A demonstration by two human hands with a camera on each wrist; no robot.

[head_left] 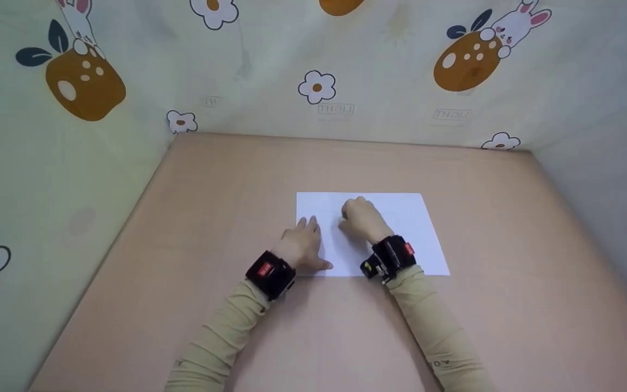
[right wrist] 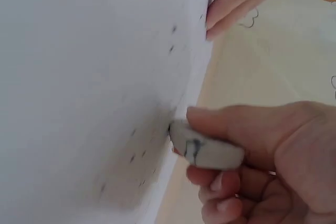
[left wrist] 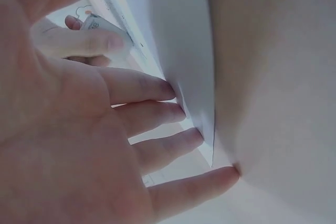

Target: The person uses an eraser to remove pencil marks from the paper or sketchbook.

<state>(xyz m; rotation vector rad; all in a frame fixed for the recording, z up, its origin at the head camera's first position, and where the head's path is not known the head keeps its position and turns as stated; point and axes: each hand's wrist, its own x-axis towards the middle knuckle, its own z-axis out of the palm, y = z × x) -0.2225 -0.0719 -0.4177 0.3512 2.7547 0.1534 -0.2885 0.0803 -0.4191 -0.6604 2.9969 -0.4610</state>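
A white sheet of paper [head_left: 411, 218] lies on the table under both hands. My left hand [head_left: 301, 245] rests on its left edge with fingers spread and thumb out to the side. In the left wrist view these fingers [left wrist: 168, 145] are straight, their tips at the paper's edge. Over the middle of the sheet, my right hand [head_left: 365, 218] pinches a whitish eraser [right wrist: 210, 150] between thumb and fingers. One worn, darkened end of it is at the paper surface. Small dark crumbs [right wrist: 132, 158] are scattered on the paper around it.
The light brown tabletop [head_left: 210, 207] extends around the sheet. Pale cloth walls [head_left: 270, 65] printed with flowers and rabbits rise at its back, left and right edges. Each wrist wears a black strapped camera [head_left: 271, 275], over beige sleeves [head_left: 436, 321].
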